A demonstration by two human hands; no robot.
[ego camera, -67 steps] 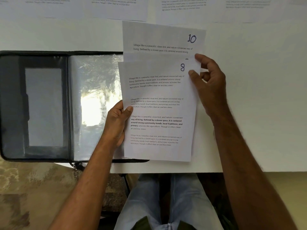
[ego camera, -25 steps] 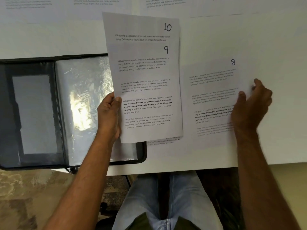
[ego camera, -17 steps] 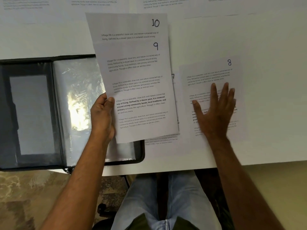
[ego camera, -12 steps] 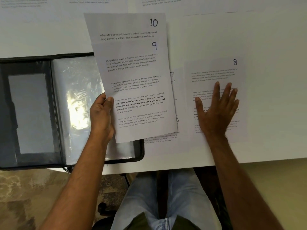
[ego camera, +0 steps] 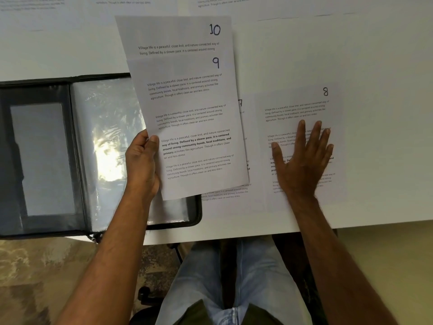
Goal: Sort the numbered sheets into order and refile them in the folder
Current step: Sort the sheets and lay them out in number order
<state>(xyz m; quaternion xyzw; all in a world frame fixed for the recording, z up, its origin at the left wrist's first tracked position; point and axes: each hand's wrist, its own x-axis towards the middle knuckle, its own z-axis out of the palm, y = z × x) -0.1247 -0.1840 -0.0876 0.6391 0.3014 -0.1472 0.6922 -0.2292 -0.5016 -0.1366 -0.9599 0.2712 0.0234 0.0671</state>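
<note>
My left hand point(ego camera: 141, 164) grips two sheets by their left edge, lifted above the table. Sheet 9 point(ego camera: 194, 109) is in front and sheet 10 point(ego camera: 175, 36) sticks out behind its top. Sheet 8 point(ego camera: 297, 106) lies flat on the white table, and my right hand point(ego camera: 304, 158) presses on it with straight, spread fingers. Sheet 7 point(ego camera: 243, 195) lies to the left of sheet 8, mostly hidden under the held sheets. The black folder point(ego camera: 46, 151) lies open at the left, its clear sleeve point(ego camera: 105, 146) glaring with reflected light.
Several more printed sheets point(ego camera: 222, 2) lie in a row along the far edge of the table point(ego camera: 386, 137). The table's near edge runs just below my right wrist. My legs and the floor show beneath it.
My right hand took sheet 8 off the held stack, laid it on the table to the right and now presses flat on it. My left hand shifted the two remaining sheets slightly left.
</note>
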